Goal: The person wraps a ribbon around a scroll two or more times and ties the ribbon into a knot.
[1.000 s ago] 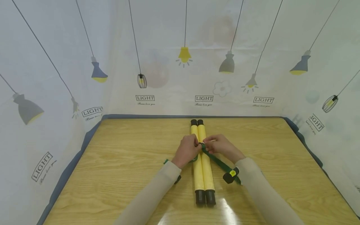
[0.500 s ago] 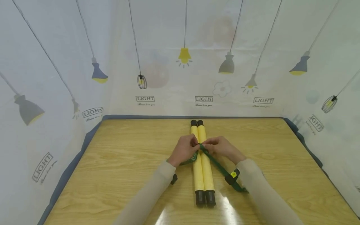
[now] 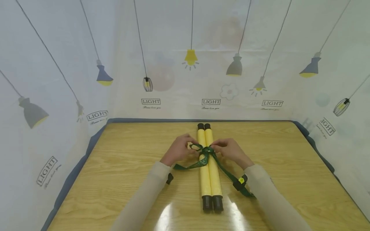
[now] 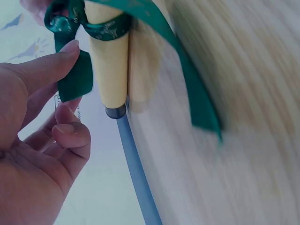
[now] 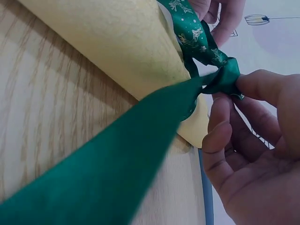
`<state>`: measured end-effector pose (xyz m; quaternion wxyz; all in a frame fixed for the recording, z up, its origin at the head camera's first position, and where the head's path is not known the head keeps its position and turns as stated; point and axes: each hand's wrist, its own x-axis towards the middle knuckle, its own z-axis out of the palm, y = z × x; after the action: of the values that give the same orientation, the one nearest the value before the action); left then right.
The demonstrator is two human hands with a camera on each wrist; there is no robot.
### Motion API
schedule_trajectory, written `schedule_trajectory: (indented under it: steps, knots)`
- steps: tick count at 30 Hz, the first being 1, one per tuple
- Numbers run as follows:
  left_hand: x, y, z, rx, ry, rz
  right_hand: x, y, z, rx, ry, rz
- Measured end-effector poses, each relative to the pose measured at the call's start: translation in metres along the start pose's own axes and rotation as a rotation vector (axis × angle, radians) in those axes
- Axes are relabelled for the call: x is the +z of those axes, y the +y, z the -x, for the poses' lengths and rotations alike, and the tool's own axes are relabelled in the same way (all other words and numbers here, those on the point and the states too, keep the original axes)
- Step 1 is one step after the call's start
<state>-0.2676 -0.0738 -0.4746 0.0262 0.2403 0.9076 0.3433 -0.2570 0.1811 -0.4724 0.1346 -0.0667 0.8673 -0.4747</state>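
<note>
Two yellow tubes [image 3: 205, 179] with black end caps lie side by side on the table, pointing away from me. A dark green ribbon [image 3: 193, 165] with a pale print goes round them, with a knot [image 3: 207, 150] on top and a loop to its left. My left hand [image 3: 178, 150] holds the green loop [image 4: 77, 79] between thumb and fingers, left of the tubes. On the right, my right hand [image 3: 229, 150] pinches the ribbon [image 5: 227, 77] at the knot with thumb and finger. One ribbon tail hangs left, another runs down right toward the right wrist.
The wooden table [image 3: 130, 150] reaches back to a white printed curtain [image 3: 179, 109] with a blue lower edge. Black wrist straps with cameras [image 3: 240, 183] sit below both hands, the right one overlapping the ribbon tail in the head view.
My left hand has moved left, away from the knot, and a ribbon loop now shows there. The knot and left tail have come into view. The right hand stays near the knot.
</note>
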Motion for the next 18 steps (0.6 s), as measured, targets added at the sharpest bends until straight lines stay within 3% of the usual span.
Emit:
schedule_trajectory:
  steps: [5, 13, 18]
  knots:
    - [-0.002, -0.005, 0.001, 0.016, 0.001, -0.03, -0.002, 0.002, 0.0, -0.019, 0.027, -0.008]
    - [-0.001, -0.017, 0.002, 0.024, 0.037, 0.15, -0.007, 0.01, 0.005, -0.06, 0.065, 0.007]
    - [-0.001, -0.023, 0.002, 0.013, 0.051, 0.192, -0.01, 0.014, 0.007, -0.073, 0.081, 0.031]
